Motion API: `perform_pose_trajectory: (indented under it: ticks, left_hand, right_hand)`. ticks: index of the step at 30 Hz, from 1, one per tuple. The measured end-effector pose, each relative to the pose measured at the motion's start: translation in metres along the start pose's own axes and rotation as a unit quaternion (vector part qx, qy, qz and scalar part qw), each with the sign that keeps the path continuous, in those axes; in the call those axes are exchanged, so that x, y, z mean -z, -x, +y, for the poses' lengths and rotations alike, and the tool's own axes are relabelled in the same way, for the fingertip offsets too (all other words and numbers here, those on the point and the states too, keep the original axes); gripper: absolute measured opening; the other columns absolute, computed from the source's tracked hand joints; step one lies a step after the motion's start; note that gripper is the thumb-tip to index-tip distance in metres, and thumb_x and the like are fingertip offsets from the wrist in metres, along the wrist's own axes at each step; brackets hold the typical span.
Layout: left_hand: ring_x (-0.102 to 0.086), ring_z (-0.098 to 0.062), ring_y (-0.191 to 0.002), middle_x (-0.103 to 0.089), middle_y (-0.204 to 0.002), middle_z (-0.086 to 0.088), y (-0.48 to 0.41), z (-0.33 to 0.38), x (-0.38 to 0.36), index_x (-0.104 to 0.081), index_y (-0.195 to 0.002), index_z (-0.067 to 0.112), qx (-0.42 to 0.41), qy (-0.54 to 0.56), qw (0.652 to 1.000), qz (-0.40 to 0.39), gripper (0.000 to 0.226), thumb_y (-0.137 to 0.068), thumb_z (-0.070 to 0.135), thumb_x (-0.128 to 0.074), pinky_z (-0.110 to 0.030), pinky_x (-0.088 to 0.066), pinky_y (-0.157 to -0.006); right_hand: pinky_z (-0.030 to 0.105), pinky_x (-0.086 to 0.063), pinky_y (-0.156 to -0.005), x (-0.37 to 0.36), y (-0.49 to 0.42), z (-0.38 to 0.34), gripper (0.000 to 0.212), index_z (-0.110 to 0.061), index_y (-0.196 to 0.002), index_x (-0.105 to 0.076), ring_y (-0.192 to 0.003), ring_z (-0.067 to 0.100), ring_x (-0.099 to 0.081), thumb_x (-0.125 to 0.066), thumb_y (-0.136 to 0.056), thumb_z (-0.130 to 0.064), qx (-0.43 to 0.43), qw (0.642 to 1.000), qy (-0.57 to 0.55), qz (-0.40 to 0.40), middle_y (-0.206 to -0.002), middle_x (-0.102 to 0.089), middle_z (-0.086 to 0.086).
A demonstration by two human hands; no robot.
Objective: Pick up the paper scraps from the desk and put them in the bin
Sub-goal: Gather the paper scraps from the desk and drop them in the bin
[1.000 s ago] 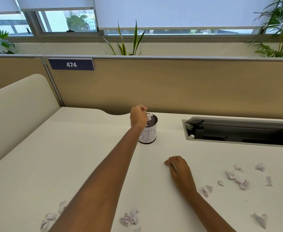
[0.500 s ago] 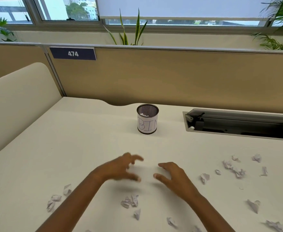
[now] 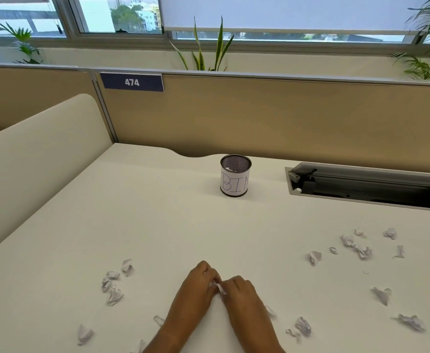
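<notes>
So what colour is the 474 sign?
The sign is dark blue with white numbers; head view.

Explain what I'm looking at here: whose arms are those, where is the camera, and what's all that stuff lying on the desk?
There is no machine here. A person wears a camera on the head, looking forward and down, so this single view shows their own two bare arms. The left hand and right hand meet low in the middle, fingers curled on one small paper scrap between them. On the pale desk lie more crumpled scraps, some to the left of the hands and others scattered to the right. Farther back stands a small mesh cup labelled BIN, with a little paper already inside. To its right is an open cable hatch set into the desk.
</notes>
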State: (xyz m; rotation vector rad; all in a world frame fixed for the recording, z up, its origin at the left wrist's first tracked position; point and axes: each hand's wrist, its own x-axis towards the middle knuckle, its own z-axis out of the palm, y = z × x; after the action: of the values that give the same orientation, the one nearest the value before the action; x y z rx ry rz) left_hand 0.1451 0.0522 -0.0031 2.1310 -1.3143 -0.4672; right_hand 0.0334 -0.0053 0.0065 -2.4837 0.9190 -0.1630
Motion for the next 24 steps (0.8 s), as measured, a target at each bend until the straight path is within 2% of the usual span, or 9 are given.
perform_pose_trajectory:
  ticks: [2, 5, 9, 11, 14, 16, 20, 23, 24]
  left_hand:
    - [-0.05, 0.0, -0.085, -0.046, -0.084, 0.019, 0.004, 0.004, -0.003, -0.063, -0.092, 0.015, 0.008, 0.017, 1.0, 0.024, 0.015, -0.092, 0.009, -0.05, -0.002, -0.038, -0.072]
    - [-0.049, 0.002, -0.077, -0.048, -0.08, 0.017, 0.007, 0.007, -0.002, -0.059, -0.079, 0.022, 0.034, 0.054, 0.998, 0.029, 0.018, -0.09, 0.009, -0.054, -0.002, -0.039, -0.069]
    - [-0.051, 0.004, -0.07, -0.054, -0.077, 0.012, 0.005, 0.003, 0.011, -0.057, -0.069, 0.024, 0.084, 0.104, 0.989, 0.059, 0.027, -0.085, 0.003, -0.062, 0.0, -0.04, -0.064]
    - [-0.052, 0.002, -0.06, -0.058, -0.071, 0.014, 0.001, -0.002, 0.023, -0.06, -0.063, 0.024, 0.106, 0.149, 0.979, 0.087, 0.031, -0.082, -0.001, -0.065, 0.0, -0.04, -0.056]
    - [-0.052, 0.002, -0.039, -0.063, -0.058, 0.012, -0.011, -0.01, 0.044, -0.062, -0.058, 0.024, 0.143, 0.235, 0.954, 0.118, 0.036, -0.081, -0.003, -0.067, -0.001, -0.039, -0.044]
    - [-0.05, 0.004, -0.033, -0.062, -0.05, 0.01, -0.025, -0.009, 0.057, -0.064, -0.059, 0.019, 0.149, 0.269, 0.942, 0.136, 0.032, -0.081, -0.003, -0.067, -0.004, -0.04, -0.043]
    - [-0.048, 0.002, -0.038, -0.059, -0.058, -0.006, -0.064, 0.011, 0.081, -0.067, -0.072, 0.005, 0.122, 0.287, 0.937, 0.157, 0.012, -0.082, 0.001, -0.067, -0.018, -0.042, -0.053]
    - [-0.047, -0.009, -0.046, -0.057, -0.055, -0.006, -0.103, 0.034, 0.092, -0.069, -0.072, -0.002, 0.094, 0.283, 0.938, 0.175, 0.012, -0.081, 0.005, -0.07, -0.021, -0.041, -0.055]
    - [-0.046, -0.008, -0.045, -0.055, -0.052, -0.004, -0.117, 0.042, 0.095, -0.07, -0.073, -0.005, 0.087, 0.272, 0.941, 0.182, 0.015, -0.081, 0.008, -0.071, -0.019, -0.04, -0.054]
  right_hand:
    - [0.021, -0.038, -0.086, -0.004, 0.002, 0.005, 0.026, -0.018, -0.119, -0.049, -0.112, 0.012, -0.044, -0.032, -0.099, -0.02, 0.001, 1.0, -0.014, 0.024, -0.122, -0.049, -0.002]
    - [0.015, -0.037, -0.077, -0.002, 0.0, 0.012, 0.018, -0.015, -0.105, -0.06, -0.097, 0.01, -0.051, -0.046, -0.094, -0.017, -0.018, 0.993, -0.106, 0.054, -0.108, -0.057, 0.0]
    - [0.012, -0.043, -0.063, 0.011, -0.008, 0.013, 0.007, -0.012, -0.083, -0.069, -0.074, 0.012, -0.06, -0.063, -0.083, -0.009, -0.087, 0.965, -0.242, 0.058, -0.091, -0.068, 0.007]
    - [0.009, -0.042, -0.055, 0.02, -0.015, 0.014, 0.012, -0.014, -0.073, -0.068, -0.067, 0.012, -0.06, -0.065, -0.08, -0.004, -0.103, 0.95, -0.286, 0.07, -0.083, -0.071, 0.006]
    - [0.007, -0.04, -0.051, 0.037, -0.035, 0.014, 0.007, -0.004, -0.077, -0.071, -0.064, 0.014, -0.061, -0.065, -0.08, -0.003, -0.107, 0.94, -0.306, 0.102, -0.086, -0.074, 0.003]
    - [0.005, -0.04, -0.049, 0.052, -0.053, 0.011, 0.007, 0.001, -0.08, -0.07, -0.061, 0.015, -0.059, -0.064, -0.081, -0.003, -0.1, 0.937, -0.311, 0.125, -0.085, -0.072, 0.004]
    - [0.008, -0.037, -0.048, 0.085, -0.095, 0.003, 0.012, 0.003, -0.088, -0.07, -0.067, 0.021, -0.058, -0.063, -0.083, -0.005, -0.079, 0.934, -0.298, 0.18, -0.076, -0.064, 0.009]
    - [0.022, -0.04, -0.057, 0.109, -0.127, -0.003, 0.012, 0.002, -0.087, -0.07, -0.072, 0.021, -0.058, -0.061, -0.083, -0.005, -0.061, 0.931, -0.275, 0.233, -0.081, -0.069, 0.016]
    - [0.022, -0.038, -0.057, 0.116, -0.137, -0.004, 0.012, 0.001, -0.087, -0.07, -0.072, 0.02, -0.057, -0.061, -0.083, -0.005, -0.059, 0.93, -0.266, 0.247, -0.085, -0.07, 0.017]
